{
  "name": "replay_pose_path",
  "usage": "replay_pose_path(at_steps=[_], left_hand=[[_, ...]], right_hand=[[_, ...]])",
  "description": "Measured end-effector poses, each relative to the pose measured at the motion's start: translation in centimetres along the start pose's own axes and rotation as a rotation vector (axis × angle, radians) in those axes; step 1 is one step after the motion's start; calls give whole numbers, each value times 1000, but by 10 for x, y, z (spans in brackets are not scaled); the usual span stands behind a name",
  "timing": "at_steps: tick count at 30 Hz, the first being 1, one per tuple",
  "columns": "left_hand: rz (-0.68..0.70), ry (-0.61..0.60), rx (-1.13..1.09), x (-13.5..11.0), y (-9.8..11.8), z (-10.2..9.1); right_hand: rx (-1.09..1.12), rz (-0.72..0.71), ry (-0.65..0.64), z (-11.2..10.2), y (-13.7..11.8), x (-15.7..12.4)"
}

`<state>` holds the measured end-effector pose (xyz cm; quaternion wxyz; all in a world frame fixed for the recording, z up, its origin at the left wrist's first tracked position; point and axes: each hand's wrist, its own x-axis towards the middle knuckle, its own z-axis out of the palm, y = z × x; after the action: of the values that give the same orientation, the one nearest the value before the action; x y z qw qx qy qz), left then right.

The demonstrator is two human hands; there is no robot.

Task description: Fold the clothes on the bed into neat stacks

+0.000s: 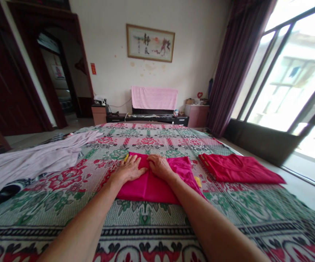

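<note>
A folded magenta garment (152, 185) lies on the flower-patterned bedspread (146, 142) in front of me. My left hand (128, 169) rests flat on its far left part with fingers spread. Beside it, almost touching, my right hand (160, 165) presses flat on the far middle of the same garment. Small yellow bits (198, 181) show at the garment's right edge. Neither hand grips anything.
A second folded red garment (236, 168) lies to the right on the bed. A pale lilac cloth (37, 160) is spread at the left. Beyond the bed stand a low cabinet with a pink cloth (154, 97), a doorway at left and big windows at right.
</note>
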<state>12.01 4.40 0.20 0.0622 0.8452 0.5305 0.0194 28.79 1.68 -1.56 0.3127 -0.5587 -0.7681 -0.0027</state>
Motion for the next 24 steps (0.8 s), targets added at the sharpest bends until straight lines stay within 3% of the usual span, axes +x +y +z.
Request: replay_pose_path(at_steps=[8,15,24], left_hand=[[7,-2,-12,1,-1,0],[99,282,-42,5,-7,0],[3,192,21,11,-10,16]], right_hand=[[-11,5,-16,2,2,1],[-4,18,-11,3,3,2],[0,20,-1,1,1,0]])
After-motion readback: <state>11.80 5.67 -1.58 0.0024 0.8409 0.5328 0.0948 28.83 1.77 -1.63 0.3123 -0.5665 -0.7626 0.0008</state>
